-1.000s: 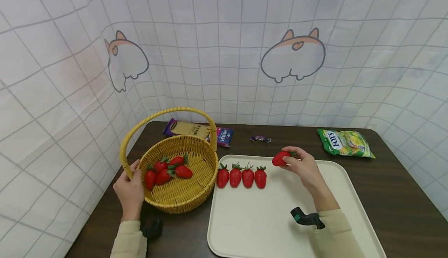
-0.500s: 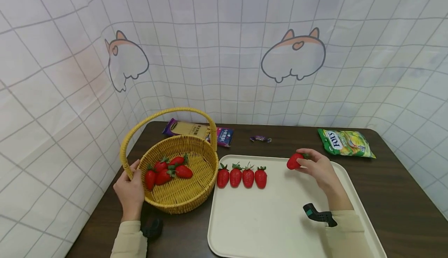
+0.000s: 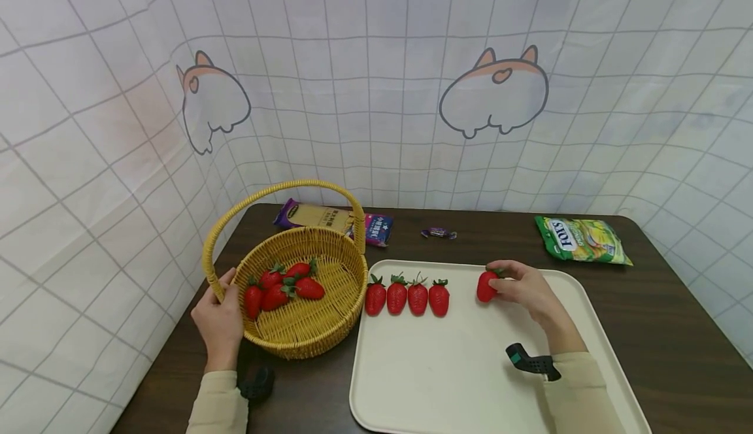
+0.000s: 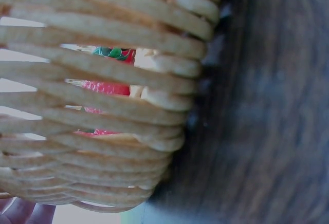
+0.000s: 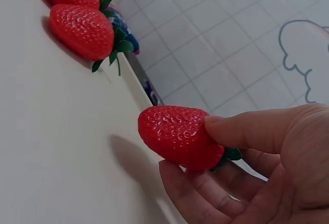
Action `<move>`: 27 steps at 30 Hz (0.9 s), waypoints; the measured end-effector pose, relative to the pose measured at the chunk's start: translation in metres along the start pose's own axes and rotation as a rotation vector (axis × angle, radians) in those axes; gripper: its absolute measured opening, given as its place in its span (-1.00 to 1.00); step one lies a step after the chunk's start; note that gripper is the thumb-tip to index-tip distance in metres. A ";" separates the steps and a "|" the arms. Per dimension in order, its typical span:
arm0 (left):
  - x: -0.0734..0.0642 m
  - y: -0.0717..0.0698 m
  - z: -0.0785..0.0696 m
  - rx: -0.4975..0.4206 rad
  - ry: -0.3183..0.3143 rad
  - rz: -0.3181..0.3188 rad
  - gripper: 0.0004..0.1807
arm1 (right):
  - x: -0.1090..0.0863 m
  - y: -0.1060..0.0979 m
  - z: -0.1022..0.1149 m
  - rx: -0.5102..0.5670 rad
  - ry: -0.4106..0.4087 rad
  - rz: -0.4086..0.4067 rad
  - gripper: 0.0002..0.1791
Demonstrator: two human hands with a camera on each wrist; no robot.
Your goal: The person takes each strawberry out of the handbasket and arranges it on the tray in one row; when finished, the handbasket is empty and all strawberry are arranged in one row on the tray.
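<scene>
Between thumb and fingers my right hand pinches a red strawberry by its leafy end. In the right wrist view a shadow separates the fruit from the white tray, so it hangs just above it. To its left, a row of several strawberries lies at the tray's far left, leaves pointing away. My left hand grips the left rim of a yellow wicker basket, by the foot of its handle. Several strawberries lie inside the basket; the left wrist view shows red bits through the weave.
Behind the basket lie a purple-and-tan snack packet and a blue packet. A small purple wrapped candy and a green candy bag rest along the back of the dark table. A grid-patterned curtain encloses the back and sides.
My right hand first carried the strawberry rightward, then slightly left and down toward the tray, turning its tip from leftward to nearer me. My left hand and the basket have stayed in place.
</scene>
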State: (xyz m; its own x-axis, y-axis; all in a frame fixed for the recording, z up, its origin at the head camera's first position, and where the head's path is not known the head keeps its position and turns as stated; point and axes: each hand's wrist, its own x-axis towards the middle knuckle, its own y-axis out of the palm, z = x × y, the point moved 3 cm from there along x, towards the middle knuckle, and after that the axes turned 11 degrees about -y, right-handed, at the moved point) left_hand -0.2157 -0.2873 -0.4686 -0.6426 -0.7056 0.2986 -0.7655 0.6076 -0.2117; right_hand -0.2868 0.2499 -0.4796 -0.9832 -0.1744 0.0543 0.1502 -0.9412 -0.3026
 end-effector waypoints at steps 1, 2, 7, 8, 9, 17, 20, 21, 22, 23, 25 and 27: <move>0.000 0.000 0.000 0.000 0.003 0.001 -0.70 | 0.000 0.001 0.000 -0.017 0.007 0.004 -0.52; 0.000 0.000 0.000 0.001 0.005 0.001 -0.70 | 0.000 0.002 0.000 -0.035 0.012 0.011 -0.52; 0.000 0.000 -0.001 0.007 0.002 0.004 -0.71 | 0.001 0.011 -0.001 -0.080 0.035 0.050 -0.52; 0.000 0.000 -0.001 0.006 0.001 0.005 -0.71 | 0.001 0.012 -0.001 -0.085 0.037 0.057 -0.52; 0.000 0.000 -0.001 0.003 0.002 0.007 -0.72 | 0.001 0.014 -0.001 -0.094 0.039 0.062 -0.52; 0.002 0.000 -0.003 -0.009 0.012 0.014 -0.77 | 0.000 0.020 0.004 -0.148 0.008 0.084 -0.54; 0.002 0.000 -0.002 -0.004 0.013 0.014 -0.77 | 0.000 0.019 0.005 -0.146 0.004 0.093 -0.54; 0.002 0.000 -0.002 -0.003 0.013 0.014 -0.77 | -0.001 0.019 0.004 -0.146 0.003 0.095 -0.53; 0.002 0.000 -0.002 -0.004 0.014 0.015 -0.77 | -0.001 0.018 0.004 -0.147 0.003 0.098 -0.53; 0.002 0.000 -0.002 -0.003 0.016 0.016 -0.77 | -0.001 0.018 0.003 -0.147 0.003 0.100 -0.53; 0.002 0.000 -0.001 -0.001 0.017 0.015 -0.77 | -0.001 0.018 0.002 -0.152 0.000 0.106 -0.52; 0.002 0.000 -0.001 0.000 0.016 0.014 -0.77 | 0.000 0.019 0.002 -0.161 -0.008 0.113 -0.51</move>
State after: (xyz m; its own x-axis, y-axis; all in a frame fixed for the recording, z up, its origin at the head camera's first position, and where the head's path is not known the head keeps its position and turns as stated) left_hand -0.2172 -0.2882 -0.4671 -0.6525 -0.6911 0.3109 -0.7566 0.6173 -0.2156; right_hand -0.2835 0.2317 -0.4838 -0.9599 -0.2796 0.0188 0.2408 -0.8573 -0.4550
